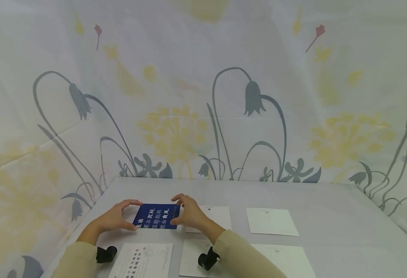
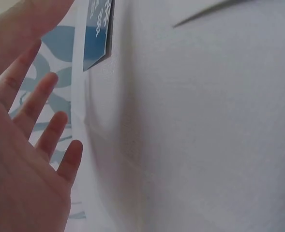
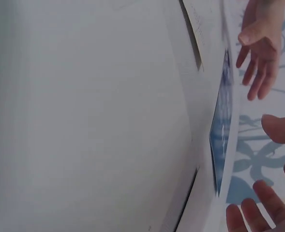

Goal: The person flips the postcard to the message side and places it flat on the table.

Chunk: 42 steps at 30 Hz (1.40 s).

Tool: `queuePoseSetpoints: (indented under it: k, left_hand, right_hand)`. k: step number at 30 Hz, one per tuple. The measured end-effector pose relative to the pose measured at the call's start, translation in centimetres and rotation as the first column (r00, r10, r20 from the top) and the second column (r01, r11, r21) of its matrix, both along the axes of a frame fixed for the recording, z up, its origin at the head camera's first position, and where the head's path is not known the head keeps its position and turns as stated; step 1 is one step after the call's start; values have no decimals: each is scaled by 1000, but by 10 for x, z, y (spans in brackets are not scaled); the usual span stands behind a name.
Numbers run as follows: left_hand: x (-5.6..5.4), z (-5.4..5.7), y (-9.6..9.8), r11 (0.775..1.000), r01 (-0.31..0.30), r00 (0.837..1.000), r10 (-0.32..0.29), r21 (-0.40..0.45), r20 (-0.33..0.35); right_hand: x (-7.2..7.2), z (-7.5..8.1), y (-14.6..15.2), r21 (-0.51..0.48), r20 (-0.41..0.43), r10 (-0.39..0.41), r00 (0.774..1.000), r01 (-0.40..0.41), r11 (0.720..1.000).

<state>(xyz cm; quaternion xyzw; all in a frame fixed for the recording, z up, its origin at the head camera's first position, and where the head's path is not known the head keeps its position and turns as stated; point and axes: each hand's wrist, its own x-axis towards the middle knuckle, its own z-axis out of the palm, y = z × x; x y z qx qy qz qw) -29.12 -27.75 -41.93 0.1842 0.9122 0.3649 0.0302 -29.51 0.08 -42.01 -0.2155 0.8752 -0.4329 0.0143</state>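
A dark blue card printed with white characters lies flat at the back left of the table. My left hand is at its left side, thumb and index finger spread by the card's edge. On the opposite side is my right hand, thumb and fingers parted at the right edge and overlapping it in the head view. In the left wrist view the fingers of the left hand are extended, apart from the blue card. The right wrist view shows both hands with extended fingers near the blue card.
A white card with printed characters lies at the front left. Several plain-looking white cards form rows to the right, including one at the back right and one at the front right. Flower-patterned cloth rises behind the table.
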Motion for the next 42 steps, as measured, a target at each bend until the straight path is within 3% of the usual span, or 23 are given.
queuePoseSetpoints:
  k: [7,12,21,32,42]
  left_hand:
    - [-8,-4,-2,998,60,998,-59,-24,23]
    - [-12,-8,-1,995,78,996,-75,-63,38]
    - [-15,-5,3,985,86,995,-77,-147,64]
    - [-23,-5,-2,982,123,992,-117,-142,54]
    - [-28,-7,3,981,72,997,-70,-181,21]
  right_hand:
    - [-6,-6,-3,274,-65,38,997,-19,961]
    - [-9,-9,-2,365,-67,75,995,-45,930]
    - [-12,-6,-1,437,-26,89,996,-68,897]
    - [-13,-3,-3,460,3,88,996,-79,884]
    - [-17,-4,-3,470,3,92,996,-83,879]
